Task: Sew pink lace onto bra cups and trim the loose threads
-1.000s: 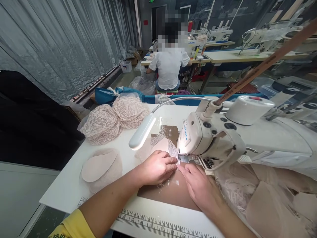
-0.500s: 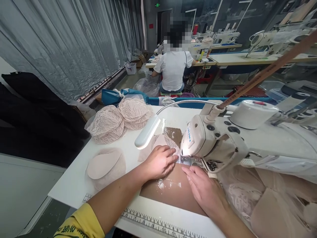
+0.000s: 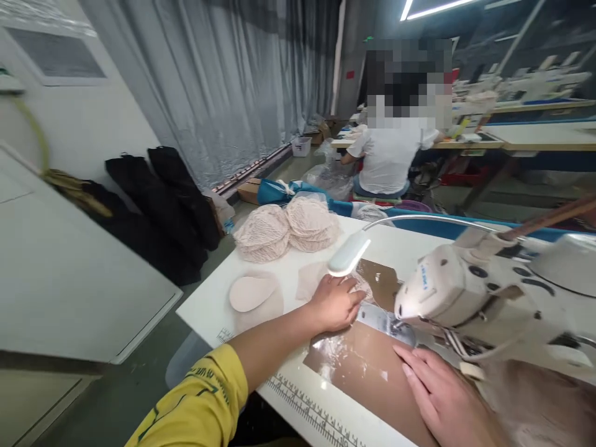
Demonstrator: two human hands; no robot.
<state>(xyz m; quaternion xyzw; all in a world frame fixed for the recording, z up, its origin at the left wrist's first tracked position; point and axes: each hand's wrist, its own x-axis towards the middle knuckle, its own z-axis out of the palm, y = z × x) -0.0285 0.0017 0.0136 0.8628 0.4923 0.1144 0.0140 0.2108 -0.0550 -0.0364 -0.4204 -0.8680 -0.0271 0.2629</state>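
My left hand [image 3: 336, 304] is curled over a pale lace cup piece [image 3: 364, 287], pulled a little left of the sewing machine's needle area. Part of that piece is hidden under the fingers. On the glossy brown sheet [image 3: 358, 363] in front of the machine rests my right hand [image 3: 435, 388], fingers stretched out and holding nothing. Between the hands the metal needle plate [image 3: 379, 318] lies bare. The white sewing machine [image 3: 447, 285] stands just beyond my right hand.
Stacked lace cups [image 3: 263, 233] sit at the table's far left, with a smooth beige cup piece [image 3: 251, 293] nearer. A lamp [image 3: 349, 253] on a bent metal arm hangs above my left hand. More sheer fabric [image 3: 540, 397] lies right. A person in a white shirt [image 3: 391, 155] sits ahead.
My left hand has drawn the lace piece left, away from the needle, exposing the metal plate. My right hand stays on the brown sheet. The view has turned left.
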